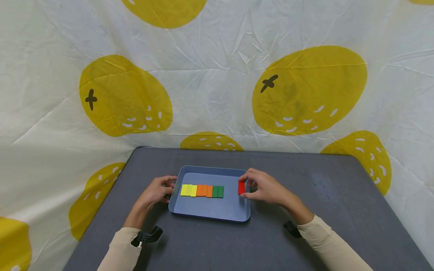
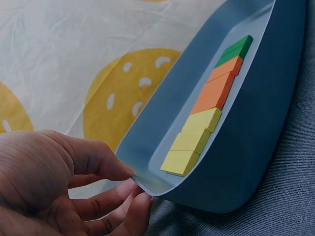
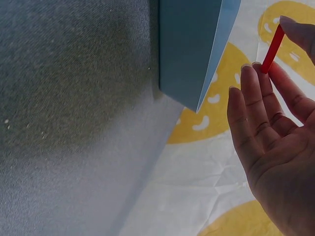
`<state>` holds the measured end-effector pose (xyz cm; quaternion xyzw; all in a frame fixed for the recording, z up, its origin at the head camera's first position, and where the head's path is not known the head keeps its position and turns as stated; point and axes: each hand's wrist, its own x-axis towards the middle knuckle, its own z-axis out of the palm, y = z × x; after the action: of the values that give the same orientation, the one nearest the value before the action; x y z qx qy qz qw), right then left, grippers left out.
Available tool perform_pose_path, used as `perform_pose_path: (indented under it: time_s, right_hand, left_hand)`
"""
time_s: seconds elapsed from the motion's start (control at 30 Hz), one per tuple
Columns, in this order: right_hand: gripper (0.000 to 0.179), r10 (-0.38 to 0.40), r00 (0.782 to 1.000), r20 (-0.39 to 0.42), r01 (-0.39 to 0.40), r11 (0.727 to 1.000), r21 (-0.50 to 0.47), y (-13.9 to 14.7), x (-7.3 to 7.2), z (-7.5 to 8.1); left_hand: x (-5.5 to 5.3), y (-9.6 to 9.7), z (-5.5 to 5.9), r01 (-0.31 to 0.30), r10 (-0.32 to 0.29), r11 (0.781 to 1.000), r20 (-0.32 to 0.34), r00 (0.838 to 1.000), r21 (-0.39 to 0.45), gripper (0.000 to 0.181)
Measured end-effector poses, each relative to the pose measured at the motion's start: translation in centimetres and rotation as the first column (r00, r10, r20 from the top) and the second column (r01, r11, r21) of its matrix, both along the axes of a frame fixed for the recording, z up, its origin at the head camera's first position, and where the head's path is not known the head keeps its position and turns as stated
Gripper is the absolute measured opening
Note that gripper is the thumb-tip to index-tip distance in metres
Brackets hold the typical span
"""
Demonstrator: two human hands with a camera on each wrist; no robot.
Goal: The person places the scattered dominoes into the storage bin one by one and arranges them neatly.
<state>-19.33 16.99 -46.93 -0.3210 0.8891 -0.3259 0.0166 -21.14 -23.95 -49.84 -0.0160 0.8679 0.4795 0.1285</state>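
The left hand [image 1: 156, 191] holds the left side of a blue tray [image 1: 207, 207]; in the left wrist view, its fingertips [image 2: 125, 172] pinch the rim at a corner. Above the tray's right end, my right hand [image 1: 266, 187] pinches a thin red block [image 1: 241, 188] between thumb and fingers. The right wrist view shows this red block [image 3: 273, 49] edge-on, apart from the tray wall [image 3: 189, 44]. In the tray lies a touching row of flat blocks: yellow blocks [image 2: 189, 140] at the left, then orange blocks [image 2: 215, 92], then green blocks [image 2: 236, 50].
A dark grey table [image 1: 217, 244] carries the tray. Behind it and along the left hangs a white cloth [image 1: 210, 98] printed with large yellow fruit. Dark straps [image 1: 147, 236] sit at both wrists.
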Motion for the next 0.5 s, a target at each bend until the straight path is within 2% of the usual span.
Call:
perform_pose_path:
  time_s: [0.5]
  right_hand:
    - [0.041, 0.02, 1.0, 0.022, -0.021, 0.999, 0.04, -2.1, -0.8, 0.2]
  left_hand:
    - [0.2, 0.1, 0.2, -0.005, 0.005, 1.0, 0.001, 1.0, -0.007, 0.048]
